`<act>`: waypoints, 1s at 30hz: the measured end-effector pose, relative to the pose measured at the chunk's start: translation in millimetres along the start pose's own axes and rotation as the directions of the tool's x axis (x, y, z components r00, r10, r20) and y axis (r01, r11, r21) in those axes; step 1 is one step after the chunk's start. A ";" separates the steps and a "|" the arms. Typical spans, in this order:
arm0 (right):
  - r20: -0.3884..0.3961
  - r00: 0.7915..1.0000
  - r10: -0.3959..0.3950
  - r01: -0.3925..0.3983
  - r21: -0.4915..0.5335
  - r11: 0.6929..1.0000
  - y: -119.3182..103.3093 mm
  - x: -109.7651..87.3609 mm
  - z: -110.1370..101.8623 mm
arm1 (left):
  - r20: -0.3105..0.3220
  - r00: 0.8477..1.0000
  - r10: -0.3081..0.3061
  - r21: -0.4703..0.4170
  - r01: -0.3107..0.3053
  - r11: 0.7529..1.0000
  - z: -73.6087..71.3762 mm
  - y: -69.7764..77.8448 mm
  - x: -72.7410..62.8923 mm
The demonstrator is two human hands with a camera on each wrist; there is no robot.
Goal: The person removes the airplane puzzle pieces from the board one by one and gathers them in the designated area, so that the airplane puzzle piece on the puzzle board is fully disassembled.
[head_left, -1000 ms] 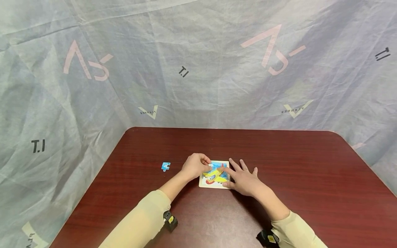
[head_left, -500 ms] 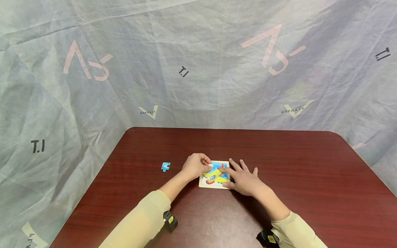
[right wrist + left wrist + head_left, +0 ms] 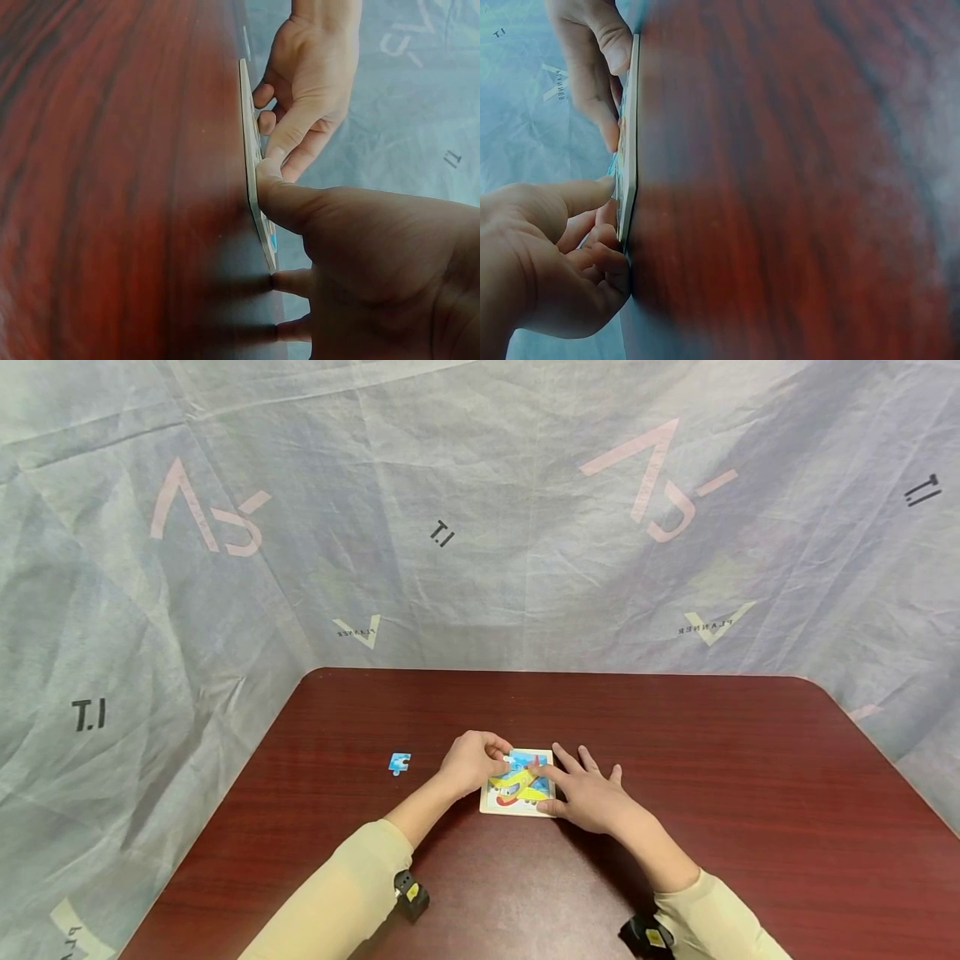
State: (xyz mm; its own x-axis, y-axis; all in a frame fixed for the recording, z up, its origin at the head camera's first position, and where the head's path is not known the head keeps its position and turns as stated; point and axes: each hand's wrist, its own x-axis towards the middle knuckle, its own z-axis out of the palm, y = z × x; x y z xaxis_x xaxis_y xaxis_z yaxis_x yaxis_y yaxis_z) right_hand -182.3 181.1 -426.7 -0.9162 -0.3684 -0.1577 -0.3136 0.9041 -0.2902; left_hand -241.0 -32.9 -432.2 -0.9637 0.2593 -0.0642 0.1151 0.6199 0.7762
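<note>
A person's left hand (image 3: 472, 762) curls thumb and fingers to pinch what seems a blue piece (image 3: 613, 163) at the upper left of the airplane puzzle (image 3: 521, 789), hiding that corner. The right hand (image 3: 594, 797), fingers spread and gripping nothing, touches the puzzle, apparently steadying it on the tabletop (image 3: 675, 727). A loose jigsaw piece (image 3: 400, 762) lies apart to the left; grey cloth (image 3: 480, 577) hangs behind.

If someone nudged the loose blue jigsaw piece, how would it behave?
The loose blue jigsaw piece would probably slide rather than roll, since it lies flat on the smooth-looking dark red table. Its small size suggests it's light.
</note>
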 end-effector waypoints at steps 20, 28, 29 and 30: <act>-0.024 1.000 -0.008 0.009 0.023 1.000 0.3 1.0 1.9 | 0.005 1.000 0.026 -0.065 -0.026 0.998 0.1 -4.6 -0.6; -0.031 1.000 0.001 -0.001 0.010 1.000 2.5 2.6 3.2 | 0.005 1.000 0.015 -0.057 -0.014 0.998 0.2 -2.6 0.1; -0.029 1.000 0.000 0.000 0.002 1.000 2.7 2.9 3.3 | 0.006 1.000 0.014 -0.053 -0.014 0.998 0.2 -2.2 0.2; -0.028 1.000 -0.001 0.000 -0.003 1.000 2.9 3.1 3.4 | 0.007 1.000 0.013 -0.051 -0.013 0.999 0.2 -2.0 0.3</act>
State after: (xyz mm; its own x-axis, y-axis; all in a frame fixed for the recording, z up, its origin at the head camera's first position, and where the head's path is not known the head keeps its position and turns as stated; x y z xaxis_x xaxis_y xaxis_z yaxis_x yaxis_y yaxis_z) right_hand -185.1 181.8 -431.3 -0.9225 -0.3628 -0.1315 -0.3147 0.9045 -0.2879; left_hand -241.4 -33.9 -433.8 -0.9604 0.2726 -0.0582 0.1151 0.5777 0.8081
